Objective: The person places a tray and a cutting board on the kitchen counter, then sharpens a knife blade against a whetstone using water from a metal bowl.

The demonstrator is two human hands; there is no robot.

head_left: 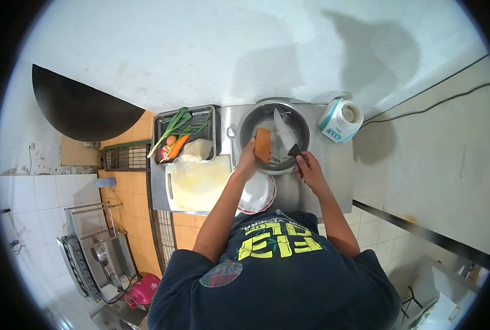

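My left hand is closed around the lower edge of an orange-brown rectangular block, whose kind I cannot make out. My right hand grips a large knife by its black handle, the broad blade slanting up and to the left. Both the block and the blade are over a round metal basin, apart from each other. Some pale, glossy stuff shows in the basin, too unclear to name. Just below my left hand, a white bowl with a red-patterned rim is partly covered by my forearm.
Left of the basin lie a spoon, a cutting board and a dark tray of green onions, carrot, egg and a bagged pale item. A white-and-teal blender base stands at right against the wall, its cord running right.
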